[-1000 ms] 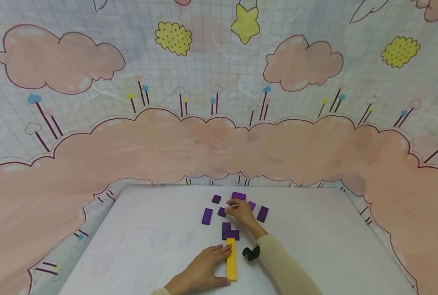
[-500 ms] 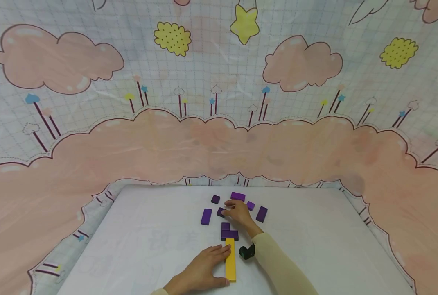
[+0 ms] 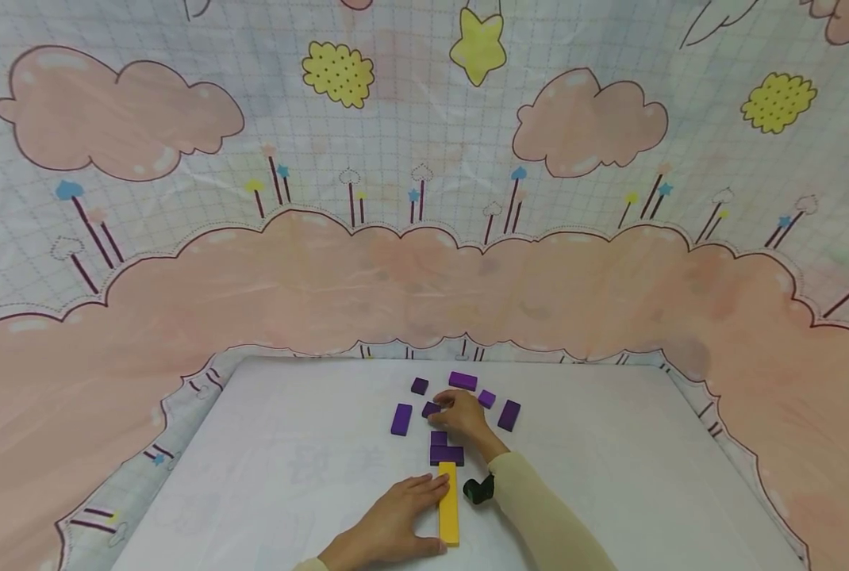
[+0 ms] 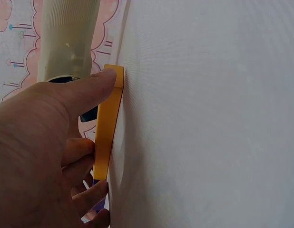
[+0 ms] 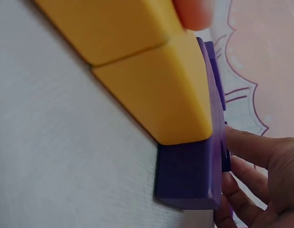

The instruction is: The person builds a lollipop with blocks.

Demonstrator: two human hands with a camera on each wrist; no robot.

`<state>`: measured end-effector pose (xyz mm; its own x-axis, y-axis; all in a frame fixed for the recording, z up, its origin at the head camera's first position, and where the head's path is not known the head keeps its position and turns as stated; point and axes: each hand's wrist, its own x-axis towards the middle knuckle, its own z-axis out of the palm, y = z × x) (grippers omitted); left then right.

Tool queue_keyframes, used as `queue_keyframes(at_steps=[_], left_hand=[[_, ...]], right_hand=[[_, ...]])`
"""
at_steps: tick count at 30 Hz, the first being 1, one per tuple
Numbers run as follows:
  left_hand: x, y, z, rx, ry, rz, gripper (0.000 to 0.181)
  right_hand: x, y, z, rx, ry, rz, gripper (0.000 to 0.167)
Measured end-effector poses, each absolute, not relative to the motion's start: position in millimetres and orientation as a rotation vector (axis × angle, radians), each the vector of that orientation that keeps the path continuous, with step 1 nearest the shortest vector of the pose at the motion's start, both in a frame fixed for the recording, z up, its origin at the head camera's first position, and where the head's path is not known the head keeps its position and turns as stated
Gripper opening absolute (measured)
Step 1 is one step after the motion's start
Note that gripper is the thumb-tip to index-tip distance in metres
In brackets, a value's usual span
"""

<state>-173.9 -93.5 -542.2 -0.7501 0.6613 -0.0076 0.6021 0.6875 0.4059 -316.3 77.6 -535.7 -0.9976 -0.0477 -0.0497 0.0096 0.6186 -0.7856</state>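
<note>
In the head view my left hand (image 3: 396,519) lies along a row of yellow blocks (image 3: 449,507). Its thumb rests by the near end, and the fingers touch the left side and top, fairly straight. A seam between two yellow blocks shows in the right wrist view. Against the row's far end lies a purple oblong block (image 3: 447,456), with a small purple block (image 3: 439,438) touching behind it. Farther back, my right hand (image 3: 465,414) pinches a small dark purple block (image 3: 430,410) between thumb and finger, at table level. The fingers partly hide this block.
Loose purple blocks stand around the right hand: an oblong (image 3: 401,419) to its left, a cube (image 3: 420,385) behind left, an oblong (image 3: 463,381) behind, a small block (image 3: 486,398) and an oblong (image 3: 509,415) to the right. The white tabletop (image 3: 289,468) ends before a patterned cloth.
The right hand has shifted slightly left and its fingers have closed round the small dark purple block, which has turned a little. The left hand and yellow row have stayed put.
</note>
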Motion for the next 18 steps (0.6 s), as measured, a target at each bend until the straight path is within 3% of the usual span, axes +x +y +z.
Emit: queue_keyframes(at_steps=[18], left_hand=[[-174.7,-92.7,-541.0,1.005,2.723,0.571,0.079]], right_hand=[[-313.9,79.9,-536.4,-0.098,2.766,-1.385,0.031]])
